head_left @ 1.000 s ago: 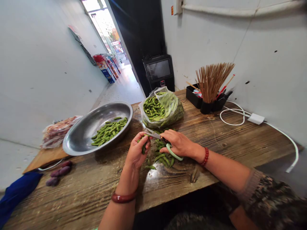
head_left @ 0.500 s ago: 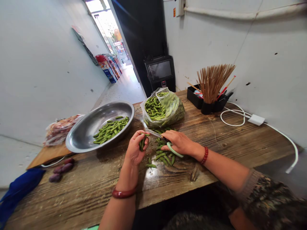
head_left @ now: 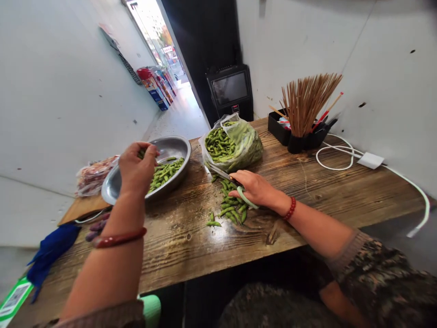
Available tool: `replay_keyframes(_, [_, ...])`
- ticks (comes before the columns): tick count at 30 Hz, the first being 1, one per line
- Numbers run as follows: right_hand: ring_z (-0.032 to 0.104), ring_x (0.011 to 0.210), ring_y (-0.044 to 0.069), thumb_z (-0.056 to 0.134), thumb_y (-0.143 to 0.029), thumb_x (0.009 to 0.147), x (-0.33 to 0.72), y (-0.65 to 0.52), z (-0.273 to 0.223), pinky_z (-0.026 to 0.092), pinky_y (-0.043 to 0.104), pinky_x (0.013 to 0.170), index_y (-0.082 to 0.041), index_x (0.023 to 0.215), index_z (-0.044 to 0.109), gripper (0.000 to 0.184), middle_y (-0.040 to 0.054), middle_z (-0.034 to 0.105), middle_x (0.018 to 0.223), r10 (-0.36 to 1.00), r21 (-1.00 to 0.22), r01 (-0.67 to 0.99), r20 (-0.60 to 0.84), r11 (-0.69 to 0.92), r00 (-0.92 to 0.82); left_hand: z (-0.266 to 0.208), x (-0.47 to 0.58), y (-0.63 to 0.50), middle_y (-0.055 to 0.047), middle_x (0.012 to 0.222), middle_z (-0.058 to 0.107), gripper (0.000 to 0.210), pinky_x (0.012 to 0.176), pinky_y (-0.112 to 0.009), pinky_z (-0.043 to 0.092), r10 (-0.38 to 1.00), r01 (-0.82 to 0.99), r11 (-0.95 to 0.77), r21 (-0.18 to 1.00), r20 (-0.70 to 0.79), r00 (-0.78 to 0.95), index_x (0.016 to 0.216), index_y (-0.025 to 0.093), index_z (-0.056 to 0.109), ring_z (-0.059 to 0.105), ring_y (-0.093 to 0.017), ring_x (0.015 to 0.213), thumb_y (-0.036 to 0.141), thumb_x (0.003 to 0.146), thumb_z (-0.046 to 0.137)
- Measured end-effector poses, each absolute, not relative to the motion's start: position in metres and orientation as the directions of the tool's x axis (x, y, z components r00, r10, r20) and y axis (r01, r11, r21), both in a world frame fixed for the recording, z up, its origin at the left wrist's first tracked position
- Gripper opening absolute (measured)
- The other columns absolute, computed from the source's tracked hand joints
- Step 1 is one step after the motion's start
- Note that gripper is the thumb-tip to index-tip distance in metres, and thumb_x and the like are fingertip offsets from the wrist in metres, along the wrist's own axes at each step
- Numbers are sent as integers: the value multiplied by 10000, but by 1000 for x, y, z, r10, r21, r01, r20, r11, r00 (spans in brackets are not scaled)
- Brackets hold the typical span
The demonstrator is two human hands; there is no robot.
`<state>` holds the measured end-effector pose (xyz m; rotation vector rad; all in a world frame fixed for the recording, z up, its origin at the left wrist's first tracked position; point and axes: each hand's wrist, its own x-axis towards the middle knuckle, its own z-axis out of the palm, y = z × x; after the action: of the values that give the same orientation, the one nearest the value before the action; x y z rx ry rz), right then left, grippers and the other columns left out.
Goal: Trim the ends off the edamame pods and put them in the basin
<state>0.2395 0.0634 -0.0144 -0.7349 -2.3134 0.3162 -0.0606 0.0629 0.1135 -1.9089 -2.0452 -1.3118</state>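
Above the near rim of a steel bowl [head_left: 111, 184], my left hand [head_left: 136, 168] is closed around green bean pods, of which only a bit of green shows between the fingers. Inside the bowl lies a heap of trimmed-looking bean pods [head_left: 167, 172]. My right hand [head_left: 254, 187] grips scissors [head_left: 242, 196] with pale green handles, blades pointing up and left. Beneath and beside them a loose pile of bean pods [head_left: 234, 212] is spread on the wooden table [head_left: 184, 250]. A clear plastic bag [head_left: 251, 148] full of pods stands just beyond the scissors.
At the right back a black holder [head_left: 296, 145] carries many thin skewers [head_left: 305, 105]. A white cable [head_left: 409, 180] runs along the right side. Left of the bowl are a wrapped package [head_left: 92, 177], purple roundish items [head_left: 94, 231] partly behind my forearm, and a blue cloth [head_left: 56, 246].
My left hand has moved left, from beside the scissor blades to over the bowl, carrying pods. My right hand stays near the pile with the scissors. The view has shifted slightly.
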Motion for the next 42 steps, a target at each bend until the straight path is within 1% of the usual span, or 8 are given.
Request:
replay_keyframes(3, [557, 874, 226, 679, -363, 846, 241, 64, -13, 476, 339, 782, -135, 1101, 563, 361, 95, 609, 948, 599, -416, 431, 535, 801, -596, 121, -83, 67, -122, 1129, 605, 463, 875, -413, 441, 890, 996, -11, 93, 455, -33, 1187, 121, 569, 575, -270, 971, 330, 789, 676])
replay_keyframes(6, [559, 881, 222, 679, -371, 846, 241, 65, -13, 473, 336, 786, -150, 1117, 557, 370, 84, 607, 950, 599, -411, 436, 532, 801, -599, 109, -71, 49, -110, 1124, 609, 300, 851, -394, 439, 939, 999, -44, -27, 339, 51, 1068, 145, 647, 592, -252, 905, 326, 830, 616])
replay_keyframes(11, [563, 902, 227, 682, -367, 845, 240, 64, -13, 474, 343, 797, -144, 1142, 548, 395, 90, 609, 969, 600, -407, 441, 522, 800, -607, 51, -16, -3, -51, 764, 593, 200, 676, -304, 409, 967, 965, -247, 88, 83, 240, 704, 186, 626, 570, -198, 728, 307, 848, 560])
replay_keyframes(22, [563, 914, 229, 684, -342, 843, 239, 61, -11, 479, 348, 805, -146, 1134, 555, 373, 91, 607, 978, 605, -417, 440, 506, 796, -614, -1, 9, -30, -20, 709, 546, 100, 625, -290, 331, 982, 941, -180, 288, 6, 186, 679, 187, 545, 497, -171, 673, 183, 772, 582])
replay_keyframes(26, [566, 927, 229, 676, -355, 848, 239, 61, -12, 479, 348, 814, -150, 1137, 556, 374, 91, 610, 981, 614, -433, 437, 504, 788, -608, 6, 13, -18, 5, 650, 545, 111, 589, -265, 349, 994, 738, -105, 667, 71, 77, 681, 186, 534, 491, -142, 614, 213, 753, 614])
replay_keyframes(30, [570, 905, 223, 686, -357, 840, 238, 61, -12, 480, 343, 803, -150, 1141, 553, 390, 88, 612, 975, 609, -450, 414, 518, 791, -601, 15, 21, -4, -4, 666, 637, 193, 524, -231, 383, 996, 224, 16, 974, 4, -86, 793, 175, 563, 540, -118, 555, 318, 753, 685])
replay_keyframes(35, [569, 869, 219, 723, -388, 802, 237, 61, -9, 481, 337, 772, -133, 1145, 553, 459, 89, 614, 948, 587, -504, 331, 526, 798, -615, 24, 33, 11, -36, 740, 690, 287, 558, -211, 456, 994, -112, 25, 993, -37, -107, 874, 125, 667, 588, -98, 594, 272, 663, 794])
replay_keyframes(42, [551, 864, 225, 770, -436, 739, 238, 60, -6, 478, 350, 776, -126, 1150, 545, 562, 94, 601, 955, 581, -525, 311, 491, 792, -649, 13, 31, 17, -35, 747, 699, 244, 544, -195, 479, 994, -249, 9, 968, -36, -103, 858, 130, 700, 600, -88, 591, 237, 663, 801])
